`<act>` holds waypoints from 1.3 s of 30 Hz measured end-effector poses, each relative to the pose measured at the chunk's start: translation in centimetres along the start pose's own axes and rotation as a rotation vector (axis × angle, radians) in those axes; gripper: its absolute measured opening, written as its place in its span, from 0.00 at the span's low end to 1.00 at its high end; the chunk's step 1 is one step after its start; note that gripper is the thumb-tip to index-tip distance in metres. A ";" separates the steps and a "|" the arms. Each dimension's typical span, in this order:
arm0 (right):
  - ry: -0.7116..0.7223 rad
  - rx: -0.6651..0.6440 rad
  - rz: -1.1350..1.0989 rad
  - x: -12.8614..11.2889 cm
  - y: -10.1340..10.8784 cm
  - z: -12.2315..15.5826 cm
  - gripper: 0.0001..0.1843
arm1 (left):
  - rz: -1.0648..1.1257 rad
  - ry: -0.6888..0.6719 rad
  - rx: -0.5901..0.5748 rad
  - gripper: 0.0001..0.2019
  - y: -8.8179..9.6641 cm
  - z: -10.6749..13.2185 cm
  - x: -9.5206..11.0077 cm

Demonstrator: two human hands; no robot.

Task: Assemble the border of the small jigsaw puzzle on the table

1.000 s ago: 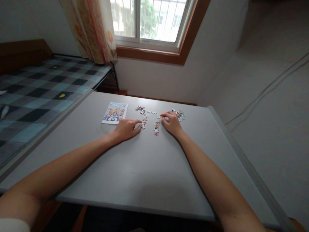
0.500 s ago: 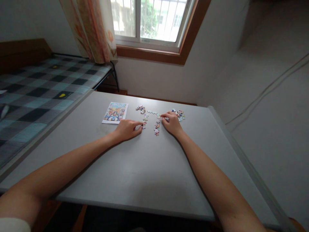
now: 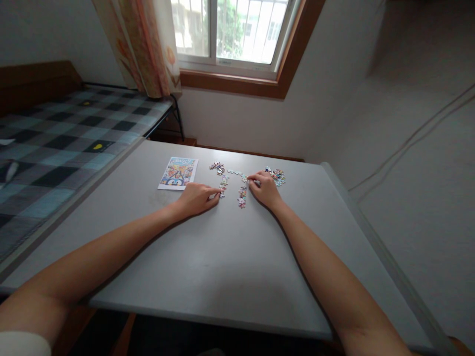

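Note:
Joined jigsaw puzzle pieces form a partial frame on the table, with a left strip (image 3: 224, 182), a thin top strip (image 3: 234, 172) and a right strip (image 3: 242, 197). At the lower end of the left strip, my left hand (image 3: 198, 199) has thumb and index finger closed on a puzzle piece. My right hand (image 3: 265, 189) lies beside the upper right corner, its fingertips pinched at a puzzle piece there; the piece is mostly hidden. Behind that hand is a pile of loose pieces (image 3: 276, 175). A smaller pile (image 3: 217, 168) lies beyond the left strip.
A printed picture sheet (image 3: 178, 173) lies left of the pieces on the grey-white table (image 3: 208, 267). A bed with a checked cover (image 3: 74, 131) adjoins the table's left side. Ahead are a curtain (image 3: 148, 49) and a barred window (image 3: 245, 34); a wall stands at the right.
The view has shifted very slightly. Both hands keep almost the same places at the puzzle strips, and the piles look unchanged.

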State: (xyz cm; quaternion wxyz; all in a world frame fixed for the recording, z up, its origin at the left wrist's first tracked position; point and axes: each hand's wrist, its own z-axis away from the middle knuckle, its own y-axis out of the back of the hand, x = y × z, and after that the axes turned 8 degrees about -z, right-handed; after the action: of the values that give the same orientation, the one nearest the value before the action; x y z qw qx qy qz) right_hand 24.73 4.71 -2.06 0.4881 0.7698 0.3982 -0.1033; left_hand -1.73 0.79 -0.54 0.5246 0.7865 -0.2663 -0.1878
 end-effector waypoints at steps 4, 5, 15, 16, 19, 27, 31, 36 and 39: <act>-0.001 0.001 0.002 -0.1 0.0 0.0 0.12 | 0.006 -0.006 0.032 0.14 -0.3 0.2 0.0; -0.002 -0.001 0.005 -0.1 0.0 0.0 0.12 | 0.012 0.006 0.042 0.14 -0.3 0.2 0.0; 0.015 0.011 0.006 0.3 -0.2 0.0 0.11 | 0.026 0.316 0.050 0.17 0.1 -0.1 0.0; 0.016 0.013 0.004 0.3 -0.2 0.0 0.11 | 0.024 0.331 0.042 0.16 0.1 -0.1 0.0; 0.019 0.015 -0.006 0.3 -0.1 0.0 0.11 | 0.025 0.361 0.029 0.16 0.2 -0.2 0.0; 0.027 0.006 -0.012 0.4 -0.1 0.1 0.11 | 0.043 0.375 0.044 0.13 0.0 -0.2 -0.1; 0.021 0.007 -0.013 0.5 -0.1 0.1 0.11 | 0.059 0.384 0.030 0.12 0.1 -0.2 -0.1; 0.020 0.011 -0.020 0.4 -0.2 0.1 0.11 | 0.082 0.417 -0.001 0.12 0.4 -0.3 0.0; 0.022 0.011 -0.020 0.4 -0.2 0.0 0.10 | 0.100 0.379 -0.034 0.14 0.5 -0.4 0.0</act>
State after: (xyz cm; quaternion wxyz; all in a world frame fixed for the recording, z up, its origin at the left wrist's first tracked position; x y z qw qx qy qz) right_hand 24.88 4.93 -2.45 0.4784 0.7695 0.4105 -0.1021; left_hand -1.60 0.94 0.04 0.5873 0.7846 -0.1984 -0.0144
